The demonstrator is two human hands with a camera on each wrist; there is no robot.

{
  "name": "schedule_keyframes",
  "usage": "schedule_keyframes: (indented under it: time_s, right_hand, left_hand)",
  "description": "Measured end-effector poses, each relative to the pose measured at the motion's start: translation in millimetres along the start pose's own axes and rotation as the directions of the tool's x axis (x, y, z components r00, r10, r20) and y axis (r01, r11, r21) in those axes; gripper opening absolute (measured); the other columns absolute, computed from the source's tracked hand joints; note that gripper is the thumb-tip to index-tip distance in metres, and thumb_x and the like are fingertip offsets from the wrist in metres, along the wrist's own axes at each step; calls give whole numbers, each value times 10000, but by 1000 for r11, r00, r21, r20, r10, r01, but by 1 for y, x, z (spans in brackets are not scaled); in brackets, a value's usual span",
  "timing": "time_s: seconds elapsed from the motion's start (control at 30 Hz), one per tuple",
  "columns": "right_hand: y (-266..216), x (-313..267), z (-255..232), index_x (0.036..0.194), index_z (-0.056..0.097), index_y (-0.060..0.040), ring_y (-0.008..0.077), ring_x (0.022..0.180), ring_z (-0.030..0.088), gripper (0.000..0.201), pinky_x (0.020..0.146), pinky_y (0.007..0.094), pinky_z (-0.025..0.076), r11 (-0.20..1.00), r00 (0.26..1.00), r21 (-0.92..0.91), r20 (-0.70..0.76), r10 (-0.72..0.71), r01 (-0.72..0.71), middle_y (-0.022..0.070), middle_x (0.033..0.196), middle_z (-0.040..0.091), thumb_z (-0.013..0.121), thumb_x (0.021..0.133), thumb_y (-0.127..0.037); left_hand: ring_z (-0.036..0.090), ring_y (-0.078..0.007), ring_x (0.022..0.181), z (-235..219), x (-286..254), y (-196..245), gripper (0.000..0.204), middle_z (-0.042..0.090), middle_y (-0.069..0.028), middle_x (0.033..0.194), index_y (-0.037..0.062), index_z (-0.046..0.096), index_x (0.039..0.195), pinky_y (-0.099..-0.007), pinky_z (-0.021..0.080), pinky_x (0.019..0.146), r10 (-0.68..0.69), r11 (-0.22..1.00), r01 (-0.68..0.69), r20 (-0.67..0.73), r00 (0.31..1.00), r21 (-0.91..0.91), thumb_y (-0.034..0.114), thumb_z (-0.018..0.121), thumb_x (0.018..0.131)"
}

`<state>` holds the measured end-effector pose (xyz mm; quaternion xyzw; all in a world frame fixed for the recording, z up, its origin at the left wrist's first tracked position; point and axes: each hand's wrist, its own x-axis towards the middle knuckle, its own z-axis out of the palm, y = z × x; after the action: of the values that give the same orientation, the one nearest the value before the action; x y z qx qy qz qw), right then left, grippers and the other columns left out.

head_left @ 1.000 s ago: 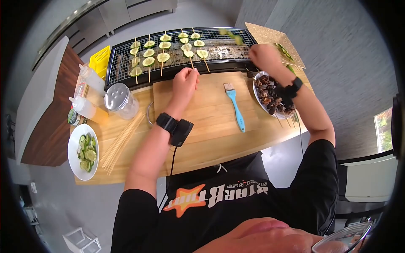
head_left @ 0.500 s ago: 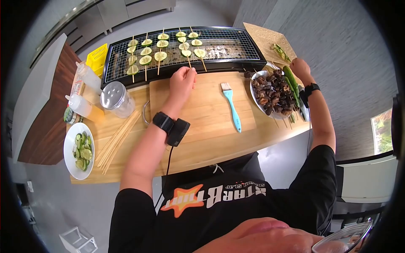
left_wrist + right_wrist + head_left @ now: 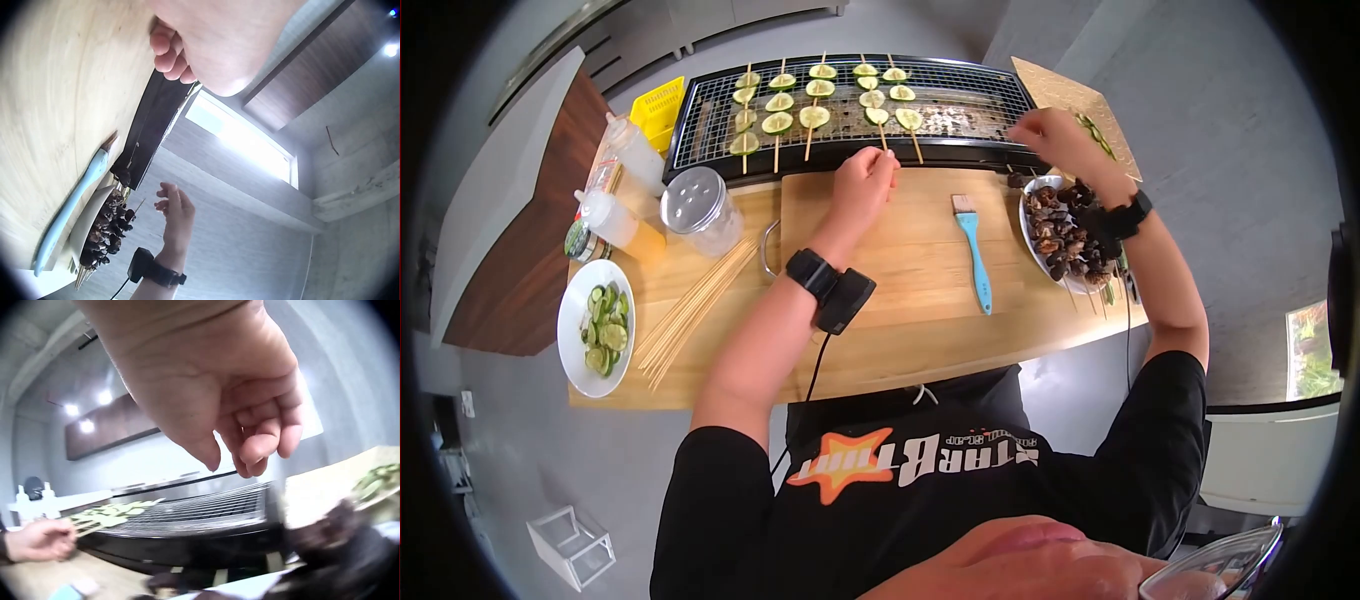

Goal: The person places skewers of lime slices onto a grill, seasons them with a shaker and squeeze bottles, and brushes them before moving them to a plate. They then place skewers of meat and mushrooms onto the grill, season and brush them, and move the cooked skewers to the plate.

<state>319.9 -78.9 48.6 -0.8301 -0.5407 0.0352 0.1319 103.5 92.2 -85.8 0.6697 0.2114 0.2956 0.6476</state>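
Note:
My left hand [image 3: 864, 182] is at the grill's front edge, its fingers pinching the lower end of a skewer of green-rimmed pale slices [image 3: 877, 117]. That skewer lies on the wire mesh of the grill [image 3: 960, 105], among several like it. Over the grill's right end hovers my right hand [image 3: 1065, 145], fingers loosely bent and holding nothing; its palm shows in the right wrist view. Below that wrist stands a white bowl [image 3: 1034, 242] of dark brown skewered pieces [image 3: 1055, 230]. A blue-handled basting brush [image 3: 977, 260] lies on the wooden cutting board [image 3: 880, 270].
Left on the table are a shaker jar [image 3: 700, 205], squeeze bottles [image 3: 622, 222], bare skewers [image 3: 695, 310] and a white bowl [image 3: 570, 345] of green slices. A yellow basket [image 3: 658, 112] is beside the grill. A tan patterned board [image 3: 1060, 90] bears green pieces behind the right hand.
A blurred green skewer passed over the grill by my right hand one second ago. That hand swung right beside the tan board, then back left over the grill's end. My left hand stays at its skewer.

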Motion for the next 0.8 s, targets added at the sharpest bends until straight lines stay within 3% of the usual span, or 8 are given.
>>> schedule_keyframes:
  time_s: [0.07,0.1,0.2,0.3,0.4,0.43,0.53,0.8]
  right_hand:
    - [-34,11,27,848,663,33,168,596,573,310,577,317,464,986,990,100,35,-136,132,109,656,621,634,878,-275]
    - [-54,16,35,795,667,12,250,592,606,376,597,369,489,992,994,128,106,-31,18,142,662,634,658,850,-360]
    - [-81,33,61,761,662,27,160,475,562,394,479,287,479,954,948,265,314,56,-144,89,614,623,629,882,-346]
    - [-81,44,86,780,658,16,115,455,532,344,439,237,453,789,930,558,364,44,-256,61,619,618,608,906,-301]
    - [-85,43,93,812,648,13,96,458,507,281,437,234,434,658,944,689,312,110,-304,51,620,603,582,920,-237]
    - [-87,39,91,815,635,32,90,465,487,269,440,241,425,583,960,767,268,88,-267,50,620,589,563,922,-205]
    - [-95,30,82,821,628,41,85,482,489,256,450,240,422,531,981,827,182,60,-186,54,619,584,549,922,-180]
    - [-101,39,91,684,622,-18,67,457,478,370,420,219,388,716,980,681,200,20,-154,21,561,561,562,930,-289]
  left_hand:
    - [508,-65,536,0,-1,0,274,568,-9,664,25,607,844,-218,407,486,25,1000,-25,0,1000,16,256,506,951]
    - [511,-65,536,1,-2,2,265,569,-8,659,25,607,843,-223,407,489,-3,1000,3,-1,1000,5,245,506,951]
    - [508,-68,535,0,-1,-1,254,568,-7,659,23,604,840,-225,409,495,28,1000,-28,3,1000,-2,228,502,951]
    - [503,-71,533,-1,0,-4,245,565,-7,656,20,598,834,-229,410,499,42,999,-41,22,999,-35,213,503,950]
    - [499,-74,532,-1,1,-4,232,559,-7,650,18,591,826,-235,409,496,51,998,-50,16,999,-27,195,501,944]
    - [498,-75,532,0,2,-4,227,559,-8,650,17,590,825,-236,408,496,50,998,-50,13,999,-30,190,500,942]
    - [497,-75,531,0,2,-6,214,560,-10,651,18,589,822,-238,406,495,55,998,-55,7,998,-30,174,498,935]
    - [503,-80,551,0,0,-4,221,567,-17,670,17,588,823,-244,415,506,97,994,-96,20,995,-42,163,466,934]
